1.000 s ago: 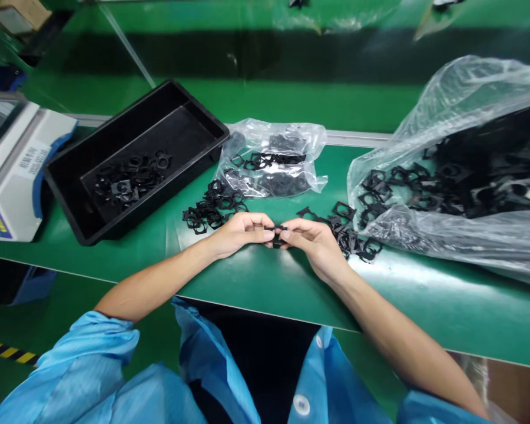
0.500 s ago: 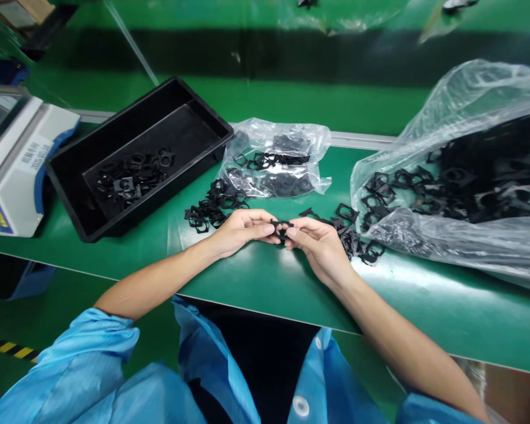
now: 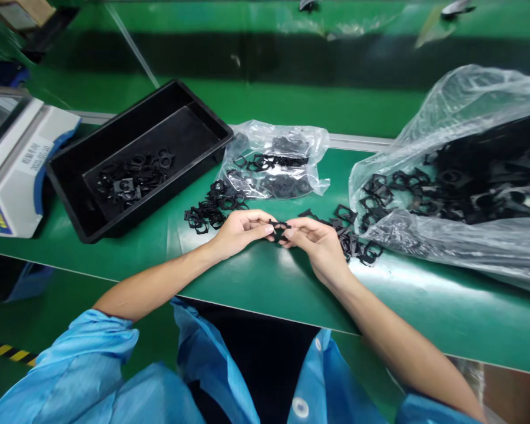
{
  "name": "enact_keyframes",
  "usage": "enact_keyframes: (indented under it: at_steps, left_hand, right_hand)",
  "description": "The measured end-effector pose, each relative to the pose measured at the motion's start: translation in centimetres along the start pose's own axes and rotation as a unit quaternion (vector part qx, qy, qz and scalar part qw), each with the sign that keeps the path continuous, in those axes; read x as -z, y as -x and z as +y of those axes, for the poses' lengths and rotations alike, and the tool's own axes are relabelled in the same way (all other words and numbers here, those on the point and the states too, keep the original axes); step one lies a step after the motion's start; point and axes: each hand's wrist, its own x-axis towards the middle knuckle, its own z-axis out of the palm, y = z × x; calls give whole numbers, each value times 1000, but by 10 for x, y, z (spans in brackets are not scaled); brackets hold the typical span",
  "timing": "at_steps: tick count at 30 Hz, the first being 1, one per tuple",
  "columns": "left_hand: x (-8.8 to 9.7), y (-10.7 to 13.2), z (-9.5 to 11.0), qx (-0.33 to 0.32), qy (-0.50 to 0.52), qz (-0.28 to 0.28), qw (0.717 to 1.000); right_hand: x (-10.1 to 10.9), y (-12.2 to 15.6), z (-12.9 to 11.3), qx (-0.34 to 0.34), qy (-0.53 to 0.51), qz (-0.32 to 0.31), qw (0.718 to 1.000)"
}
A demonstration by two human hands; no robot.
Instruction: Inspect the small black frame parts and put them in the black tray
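Between both hands, just above the green table, is a small black plastic part [image 3: 280, 230] with an opening in its middle. My left hand [image 3: 246, 230] pinches its left end between thumb and fingers. Its right end is gripped the same way by my right hand [image 3: 314, 240]. Fingertips hide some of the part's outline. Beside my left hand lies a pile of similar black parts [image 3: 214, 206]. More loose black parts [image 3: 347, 232] lie just past my right hand, close to the mouth of a large clear plastic bag [image 3: 441, 235].
A black tray [image 3: 207, 154] at the left holds several black parts. At the far left stands a white and blue scale [image 3: 22, 159]. A smaller clear bag [image 3: 278, 176] with black parts lies behind my hands. The green table's [image 3: 265, 288] front edge runs before my body.
Both hands stay in nearly the same place, and the black part between them has tilted slightly, so its opening shows more. The trays, bags and piles have not moved.
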Motion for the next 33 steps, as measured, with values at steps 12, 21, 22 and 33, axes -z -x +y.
enact_keyframes:
  at_steps: [12, 21, 22, 33]
  left_hand:
    - [-1, -2, -6, -149, -167, 1, 975]
    - [3, -15, -5, -185, -249, 35, 950]
    - [4, -13, 1, -193, -253, 43, 947]
    - [149, 38, 104, -208, -552, 319, 742]
  right_hand:
    - [4, -1, -3, 95, 107, 9, 990]
    - [3, -18, -3, 146, 210, -22, 967]
    - [0, -17, -3, 152, 215, -19, 965]
    - [56, 18, -62, 280, 581, -15, 764]
